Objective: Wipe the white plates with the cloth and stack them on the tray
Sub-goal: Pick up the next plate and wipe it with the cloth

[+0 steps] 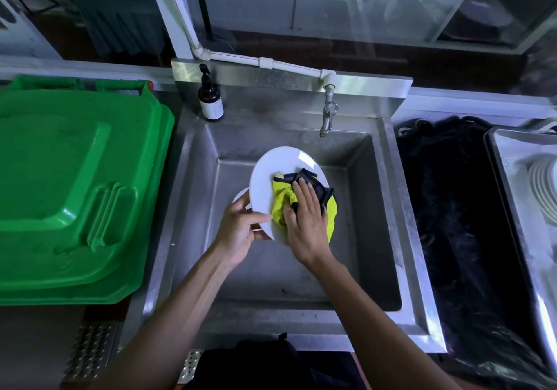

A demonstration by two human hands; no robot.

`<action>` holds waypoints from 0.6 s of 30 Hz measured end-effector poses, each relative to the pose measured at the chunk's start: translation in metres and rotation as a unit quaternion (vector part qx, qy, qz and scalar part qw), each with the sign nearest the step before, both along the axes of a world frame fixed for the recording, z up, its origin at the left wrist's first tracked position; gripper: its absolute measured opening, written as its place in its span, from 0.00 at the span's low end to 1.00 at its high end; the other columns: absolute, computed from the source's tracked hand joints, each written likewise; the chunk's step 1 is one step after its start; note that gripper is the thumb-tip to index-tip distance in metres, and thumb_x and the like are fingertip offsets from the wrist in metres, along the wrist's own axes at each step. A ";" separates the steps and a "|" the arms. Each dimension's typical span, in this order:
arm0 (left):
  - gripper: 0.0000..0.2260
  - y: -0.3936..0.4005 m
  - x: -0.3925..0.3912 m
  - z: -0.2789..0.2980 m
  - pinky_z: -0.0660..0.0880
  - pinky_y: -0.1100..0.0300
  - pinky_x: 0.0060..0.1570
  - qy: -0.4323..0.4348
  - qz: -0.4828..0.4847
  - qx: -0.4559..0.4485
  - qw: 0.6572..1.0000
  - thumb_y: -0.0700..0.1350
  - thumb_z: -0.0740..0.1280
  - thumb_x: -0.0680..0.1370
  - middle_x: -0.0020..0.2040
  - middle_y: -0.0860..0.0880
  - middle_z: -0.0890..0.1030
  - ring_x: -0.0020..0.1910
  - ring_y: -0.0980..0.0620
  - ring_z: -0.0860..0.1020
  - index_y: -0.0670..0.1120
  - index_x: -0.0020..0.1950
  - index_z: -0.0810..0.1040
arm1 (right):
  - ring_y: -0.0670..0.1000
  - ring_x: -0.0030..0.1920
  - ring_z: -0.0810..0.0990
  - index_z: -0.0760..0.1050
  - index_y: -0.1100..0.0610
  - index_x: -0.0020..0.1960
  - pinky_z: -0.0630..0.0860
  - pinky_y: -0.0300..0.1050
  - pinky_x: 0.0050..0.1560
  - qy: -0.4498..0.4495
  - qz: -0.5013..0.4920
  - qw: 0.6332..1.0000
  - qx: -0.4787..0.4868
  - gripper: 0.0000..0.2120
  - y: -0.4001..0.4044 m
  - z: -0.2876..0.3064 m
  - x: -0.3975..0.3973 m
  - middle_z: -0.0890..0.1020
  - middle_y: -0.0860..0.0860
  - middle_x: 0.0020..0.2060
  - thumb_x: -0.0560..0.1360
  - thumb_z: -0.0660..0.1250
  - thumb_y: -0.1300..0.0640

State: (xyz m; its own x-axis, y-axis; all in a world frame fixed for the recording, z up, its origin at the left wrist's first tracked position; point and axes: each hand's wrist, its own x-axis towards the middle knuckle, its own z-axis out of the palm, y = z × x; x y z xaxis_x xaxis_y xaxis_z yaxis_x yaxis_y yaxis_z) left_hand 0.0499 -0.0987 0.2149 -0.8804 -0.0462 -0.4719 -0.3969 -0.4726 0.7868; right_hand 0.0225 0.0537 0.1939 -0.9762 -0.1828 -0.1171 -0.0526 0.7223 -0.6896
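1. Filling the left side, a green bin lid (69,190) is seen lying flat beside the sink.
2. A steel sink basin (301,269) is placed at centre, with a tap (329,114) mounted on its back wall and a white pipe (265,61) run along above it.
3. A black mass (446,209), too dark to be told apart, is seen right of the sink.
4. A metal tray (512,209) is seen at the far right edge; a stack of white plates (544,184) is laid in it, partly cut off by the frame.
5. A white plate (280,172) is held tilted over the basin, above a second plate (241,197) whose rim shows just beneath it.
6. A yellow-and-dark cloth (281,203) is pressed against the upper plate's face.
7. The right hand (306,224) is laid on the cloth, fingers spread flat, thumb tucked into the cloth; grip is wide, pressing and not pinching.
8. The left hand (238,230) is closed on the plate's lower-left edge, thumb on top, fingers underneath; grip is holding the plate.
9. A dark pump bottle (210,97) is stood upright on the sink's back left corner.
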 end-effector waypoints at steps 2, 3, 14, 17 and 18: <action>0.26 -0.001 -0.001 0.000 0.81 0.44 0.41 0.003 -0.001 0.007 1.000 0.34 0.71 0.67 0.58 0.38 0.82 0.50 0.38 0.82 0.44 0.65 0.79 | 0.40 0.80 0.43 0.53 0.49 0.82 0.43 0.55 0.78 -0.011 0.003 1.000 -0.023 0.26 -0.011 0.002 0.006 0.50 0.41 0.81 0.86 0.53 0.51; 0.25 -0.001 -0.002 0.000 0.81 0.45 0.40 0.006 0.001 0.012 1.000 0.34 0.71 0.67 0.58 0.39 0.83 0.49 0.38 0.82 0.45 0.64 0.80 | 0.39 0.80 0.42 0.53 0.49 0.82 0.43 0.55 0.78 -0.015 0.002 0.999 -0.035 0.26 -0.016 0.003 0.008 0.50 0.40 0.81 0.86 0.53 0.50; 0.27 -0.010 0.002 -0.005 0.80 0.49 0.40 0.010 0.082 0.005 0.997 0.32 0.68 0.64 0.57 0.35 0.82 0.46 0.37 0.80 0.46 0.62 0.82 | 0.40 0.80 0.44 0.52 0.48 0.82 0.47 0.53 0.79 -0.013 0.016 1.000 -0.015 0.25 -0.025 0.000 0.027 0.50 0.40 0.81 0.86 0.50 0.49; 0.28 -0.011 0.005 -0.008 0.81 0.41 0.44 0.006 0.095 0.003 0.995 0.32 0.67 0.63 0.59 0.35 0.81 0.49 0.36 0.81 0.44 0.62 0.81 | 0.41 0.80 0.44 0.52 0.49 0.82 0.46 0.52 0.79 -0.008 0.015 1.000 0.018 0.26 -0.017 -0.004 0.024 0.51 0.41 0.81 0.86 0.50 0.49; 0.28 -0.012 0.006 -0.009 0.81 0.37 0.46 0.004 0.099 0.005 0.995 0.32 0.66 0.63 0.60 0.36 0.82 0.50 0.35 0.81 0.44 0.62 0.81 | 0.41 0.80 0.44 0.52 0.49 0.82 0.46 0.52 0.79 -0.006 0.012 0.999 0.030 0.26 -0.014 -0.004 0.021 0.51 0.42 0.81 0.86 0.50 0.49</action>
